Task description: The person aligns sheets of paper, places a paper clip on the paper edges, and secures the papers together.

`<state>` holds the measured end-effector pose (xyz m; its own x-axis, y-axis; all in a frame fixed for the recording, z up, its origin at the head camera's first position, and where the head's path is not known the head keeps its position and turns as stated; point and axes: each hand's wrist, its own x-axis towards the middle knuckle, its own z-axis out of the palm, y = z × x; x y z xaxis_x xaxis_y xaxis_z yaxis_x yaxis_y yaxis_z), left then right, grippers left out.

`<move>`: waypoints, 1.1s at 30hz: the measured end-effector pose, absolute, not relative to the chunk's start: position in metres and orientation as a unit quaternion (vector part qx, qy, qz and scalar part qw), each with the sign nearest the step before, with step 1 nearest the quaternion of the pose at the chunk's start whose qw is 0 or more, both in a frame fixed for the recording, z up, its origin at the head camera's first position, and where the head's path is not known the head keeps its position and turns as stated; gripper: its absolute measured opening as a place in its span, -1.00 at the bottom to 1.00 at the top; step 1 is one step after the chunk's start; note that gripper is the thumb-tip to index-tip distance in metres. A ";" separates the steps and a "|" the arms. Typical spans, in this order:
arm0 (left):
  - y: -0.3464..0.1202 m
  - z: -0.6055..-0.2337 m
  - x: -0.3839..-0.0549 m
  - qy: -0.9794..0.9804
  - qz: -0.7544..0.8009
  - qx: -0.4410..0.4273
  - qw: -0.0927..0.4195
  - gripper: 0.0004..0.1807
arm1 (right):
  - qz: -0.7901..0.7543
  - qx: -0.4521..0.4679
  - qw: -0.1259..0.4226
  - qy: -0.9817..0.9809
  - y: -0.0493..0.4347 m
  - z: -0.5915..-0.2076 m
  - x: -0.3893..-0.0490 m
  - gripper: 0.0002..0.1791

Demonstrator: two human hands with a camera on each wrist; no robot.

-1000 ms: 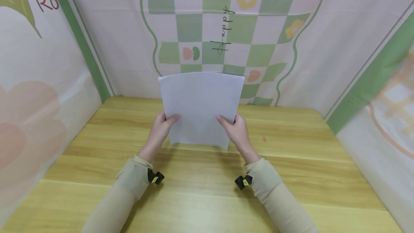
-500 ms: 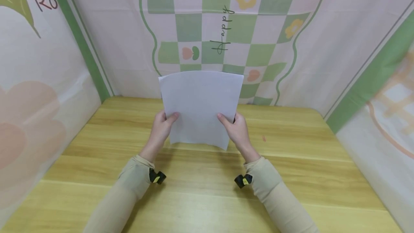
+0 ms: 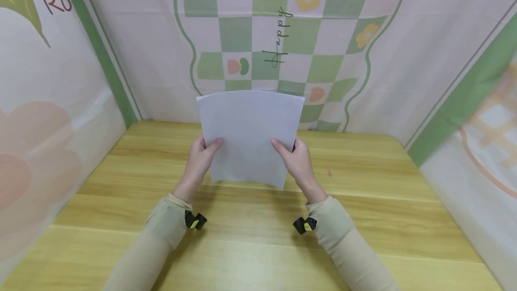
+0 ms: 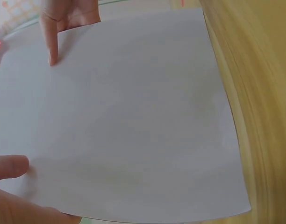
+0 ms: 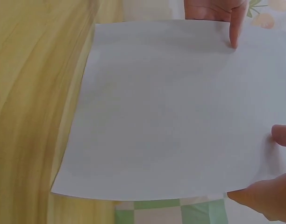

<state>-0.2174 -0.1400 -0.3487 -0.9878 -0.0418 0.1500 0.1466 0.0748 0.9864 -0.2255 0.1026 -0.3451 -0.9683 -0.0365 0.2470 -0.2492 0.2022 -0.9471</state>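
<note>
A blank white sheet of paper [image 3: 250,134] is held up over the table between both hands, its top edge bowed in a slight curve. On its left side my left hand [image 3: 199,158] grips the edge, thumb on the near face and the other fingers behind. My right hand [image 3: 299,160] grips the opposite edge the same way. In the left wrist view the paper [image 4: 129,116] fills most of the picture, with the right hand [image 4: 70,18] at its far edge. The right wrist view has the left hand [image 5: 218,11] beyond the paper [image 5: 166,112].
A wood-grain table [image 3: 250,237] lies beneath the hands, with a small red mark [image 3: 329,173] to the right. Behind it hangs a curtain [image 3: 234,33] with green and white checks. More printed cloth [image 3: 48,147] closes off the left side, and another stands on the right.
The paper and both hands have shifted only very slightly; the grip on each side is the same throughout.
</note>
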 end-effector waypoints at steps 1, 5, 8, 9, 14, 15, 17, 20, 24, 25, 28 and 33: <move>-0.140 -0.348 -0.218 -0.730 -0.679 -0.037 0.072 -0.54 | 0.624 0.091 0.089 -0.771 0.102 -0.344 -0.226 -0.54; -0.139 -0.343 -0.218 -0.731 -0.676 -0.041 0.085 -0.55 | 0.628 0.088 0.102 -0.767 0.102 -0.339 -0.227 -0.56; -0.139 -0.340 -0.219 -0.729 -0.676 -0.044 0.095 -0.56 | 0.632 0.090 0.108 -0.762 0.101 -0.336 -0.228 -0.57; -0.139 -0.339 -0.219 -0.728 -0.677 -0.044 0.100 -0.56 | 0.633 0.091 0.110 -0.761 0.100 -0.335 -0.228 -0.57; -0.139 -0.335 -0.220 -0.725 -0.677 -0.046 0.120 -0.59 | 0.632 0.094 0.115 -0.760 0.099 -0.332 -0.228 -0.57; -0.138 -0.335 -0.220 -0.726 -0.676 -0.045 0.121 -0.59 | 0.632 0.094 0.116 -0.761 0.098 -0.331 -0.228 -0.57; -0.137 -0.334 -0.220 -0.723 -0.678 -0.042 0.123 -0.59 | 0.632 0.094 0.115 -0.760 0.098 -0.330 -0.228 -0.58; -0.136 -0.334 -0.220 -0.719 -0.683 -0.035 0.125 -0.60 | 0.634 0.095 0.113 -0.759 0.097 -0.329 -0.227 -0.58; -0.135 -0.333 -0.220 -0.713 -0.689 -0.029 0.123 -0.61 | 0.637 0.096 0.115 -0.756 0.096 -0.328 -0.227 -0.60; -0.134 -0.333 -0.220 -0.713 -0.690 -0.028 0.122 -0.61 | 0.637 0.097 0.116 -0.756 0.096 -0.328 -0.227 -0.60; -0.134 -0.332 -0.220 -0.710 -0.693 -0.030 0.120 -0.61 | 0.637 0.098 0.120 -0.755 0.096 -0.327 -0.227 -0.61; -0.133 -0.330 -0.218 -0.708 -0.695 -0.036 0.122 -0.60 | 0.636 0.089 0.123 -0.756 0.095 -0.326 -0.227 -0.61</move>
